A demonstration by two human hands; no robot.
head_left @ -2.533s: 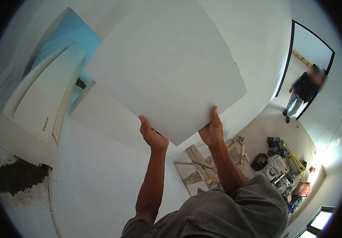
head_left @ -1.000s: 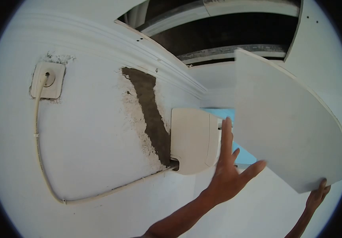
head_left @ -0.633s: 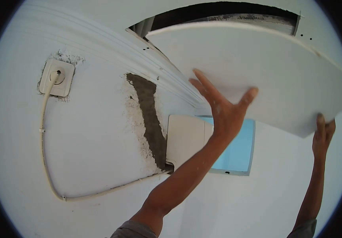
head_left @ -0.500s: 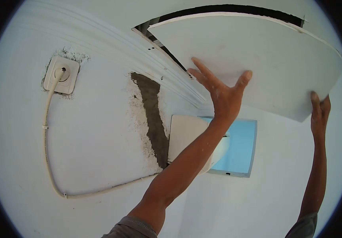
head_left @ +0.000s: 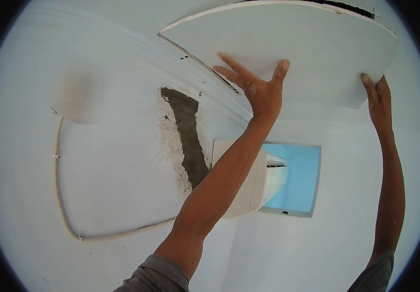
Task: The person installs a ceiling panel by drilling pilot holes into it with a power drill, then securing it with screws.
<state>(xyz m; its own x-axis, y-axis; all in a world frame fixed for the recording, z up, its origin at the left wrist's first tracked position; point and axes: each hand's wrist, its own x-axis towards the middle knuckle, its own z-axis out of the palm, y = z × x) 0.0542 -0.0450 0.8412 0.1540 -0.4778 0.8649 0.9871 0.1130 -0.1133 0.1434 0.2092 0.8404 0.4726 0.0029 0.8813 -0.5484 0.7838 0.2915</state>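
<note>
A white ceiling board is raised at the top of the view, tilted over an opening whose dark gap shows along the far edge. My left hand presses on the board's underside, its fingers and thumb stretched wide apart. At the board's right corner, my right hand grips the edge, thumb on the near face and the other fingers partly hidden behind it. The board's left edge lies close along the opening's side by the moulding.
A white air conditioner sits beside a blue-lit wall opening. Grey cement patch runs down the white wall. A clipped cable loops along the left, its upper end under a blurred spot. Ridged moulding borders the ceiling.
Both hands have moved up and left with the board. The dark gap at its left side and far edge has narrowed. A blurred spot now covers the socket.
</note>
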